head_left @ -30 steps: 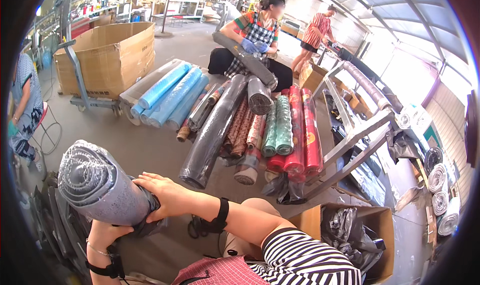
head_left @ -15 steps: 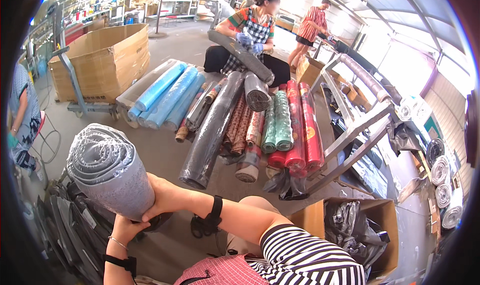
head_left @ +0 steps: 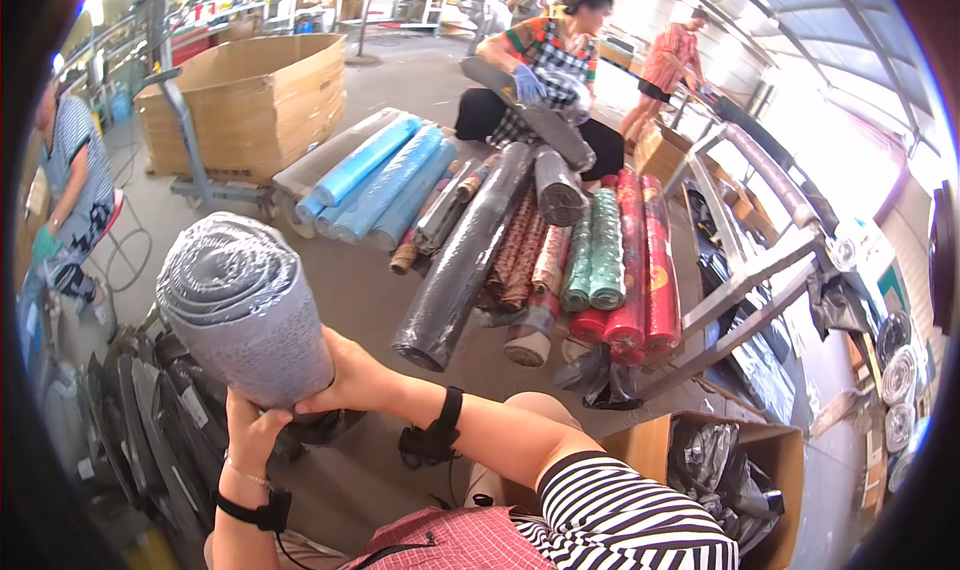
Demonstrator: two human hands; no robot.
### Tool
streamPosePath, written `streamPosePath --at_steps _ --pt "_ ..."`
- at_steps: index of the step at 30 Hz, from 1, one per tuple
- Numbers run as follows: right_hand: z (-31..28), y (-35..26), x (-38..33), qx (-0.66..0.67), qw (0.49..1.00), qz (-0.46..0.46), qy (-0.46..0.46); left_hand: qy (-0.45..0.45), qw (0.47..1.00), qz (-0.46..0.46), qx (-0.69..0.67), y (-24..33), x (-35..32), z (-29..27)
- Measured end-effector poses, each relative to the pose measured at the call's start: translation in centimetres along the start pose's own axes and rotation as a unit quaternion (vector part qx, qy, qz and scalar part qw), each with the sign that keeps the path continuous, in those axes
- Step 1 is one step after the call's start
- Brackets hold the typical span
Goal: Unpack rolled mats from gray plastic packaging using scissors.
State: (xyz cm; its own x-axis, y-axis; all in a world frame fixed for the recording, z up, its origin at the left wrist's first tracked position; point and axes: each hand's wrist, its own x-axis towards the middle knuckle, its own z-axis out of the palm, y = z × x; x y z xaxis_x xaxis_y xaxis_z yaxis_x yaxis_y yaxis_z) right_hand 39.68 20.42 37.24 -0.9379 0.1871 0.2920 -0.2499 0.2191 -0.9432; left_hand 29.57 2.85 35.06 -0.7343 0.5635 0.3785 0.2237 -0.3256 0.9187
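I hold a thick grey roll of fabric wrapped in clear film upright at the lower left, its coiled end facing me. My left hand grips it from below. My right hand is pressed against its lower right side. Both wrists wear black bands. Under the roll lie dark wrapped rolls.
Many rolls lie on the concrete floor ahead: blue ones, a long dark one, red and green ones. A seated person in blue gloves handles a roll. A large cardboard box stands on a cart. A metal rack stands at right.
The grey roll has risen and tipped more upright, with its coiled end now turned toward me. Both hands have stayed on it.
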Motion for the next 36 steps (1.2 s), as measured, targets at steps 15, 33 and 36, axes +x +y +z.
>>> streamPosePath --at_steps 15,33,36 --pt "-1.6 1.1 0.9 0.067 0.994 0.055 0.067 -0.030 0.963 -0.115 0.241 -1.4 1.6 -5.3" --pt "1.1 1.1 0.1 -0.054 0.998 -0.023 -0.025 -0.136 0.987 -0.013 0.081 -0.8 2.1 -3.3" --pt "1.2 0.6 0.1 0.045 0.998 0.013 -0.031 -0.173 0.984 -0.029 0.024 -2.1 1.3 -3.4"
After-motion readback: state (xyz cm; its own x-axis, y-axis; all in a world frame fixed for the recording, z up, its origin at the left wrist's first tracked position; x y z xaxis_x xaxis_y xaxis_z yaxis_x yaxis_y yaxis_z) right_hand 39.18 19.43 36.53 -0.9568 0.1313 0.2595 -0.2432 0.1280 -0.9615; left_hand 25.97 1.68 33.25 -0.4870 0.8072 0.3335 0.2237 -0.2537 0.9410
